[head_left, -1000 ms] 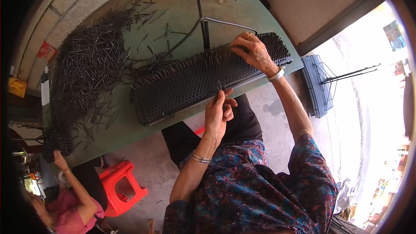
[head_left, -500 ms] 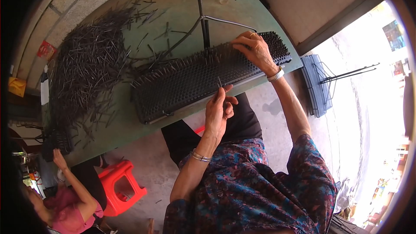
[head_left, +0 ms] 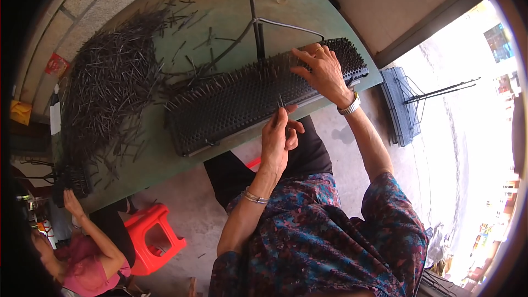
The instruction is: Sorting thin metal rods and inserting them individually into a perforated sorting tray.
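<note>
A long black board [head_left: 231, 113] full of small holes lies near the table edge in front of me. Thin dark sticks [head_left: 192, 94] stand in rows along its far side and crowd its right end. My left hand [head_left: 276, 138] is closed, palm up, just in front of the board's near edge. Between its thumb and fingers, thin dark sticks [head_left: 280, 100] poke upward. Over the right half of the board, my right hand [head_left: 324, 74] reaches among the standing sticks, thumb and forefinger apart; I see nothing between them.
A big heap of loose dark sticks [head_left: 110, 77] covers the left of the green table [head_left: 231, 11]. A metal wire frame [head_left: 256, 27] rises behind the board. A co-worker's hand [head_left: 72, 202] works at lower left beside a red stool [head_left: 157, 239]. A similar rack [head_left: 400, 107] stands at right.
My right hand has shifted slightly down toward me, and its thumb and forefinger have spread apart. The left hand stays almost in place with its sticks.
</note>
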### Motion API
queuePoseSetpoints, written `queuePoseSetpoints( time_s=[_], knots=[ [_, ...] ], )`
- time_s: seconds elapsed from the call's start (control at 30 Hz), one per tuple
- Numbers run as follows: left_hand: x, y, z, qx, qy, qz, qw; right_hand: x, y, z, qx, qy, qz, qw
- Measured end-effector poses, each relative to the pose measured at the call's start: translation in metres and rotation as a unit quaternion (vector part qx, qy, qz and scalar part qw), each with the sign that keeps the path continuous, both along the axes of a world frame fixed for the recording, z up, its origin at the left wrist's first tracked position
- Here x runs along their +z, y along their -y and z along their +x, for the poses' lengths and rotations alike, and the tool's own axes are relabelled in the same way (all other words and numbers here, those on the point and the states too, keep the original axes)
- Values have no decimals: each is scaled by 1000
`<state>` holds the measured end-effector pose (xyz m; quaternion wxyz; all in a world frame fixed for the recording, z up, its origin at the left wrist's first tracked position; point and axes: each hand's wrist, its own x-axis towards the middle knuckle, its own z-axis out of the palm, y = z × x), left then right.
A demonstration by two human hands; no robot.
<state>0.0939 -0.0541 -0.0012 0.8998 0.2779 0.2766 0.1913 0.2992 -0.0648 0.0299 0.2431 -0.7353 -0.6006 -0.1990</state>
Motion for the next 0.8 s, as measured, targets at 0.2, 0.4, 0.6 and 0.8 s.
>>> queuePoseSetpoints(
  time_s=[0.2, 0.4, 0.6, 0.8],
  knots=[
    [5, -1, 1, -29, -7, 23, 999, 8, 24, -28, 157, -515, -212, 815],
    [-4, 1, 2, -75, -30, 54, 995, 18, 33, -30, 153, -585, -257, 754],
    [-4, 3, 3, -100, -29, 71, 992, 23, 41, -28, 145, -521, -262, 799],
    [-9, 2, 10, -68, -10, 54, 996, 31, 45, -16, 118, -519, -152, 833]
  ],
)
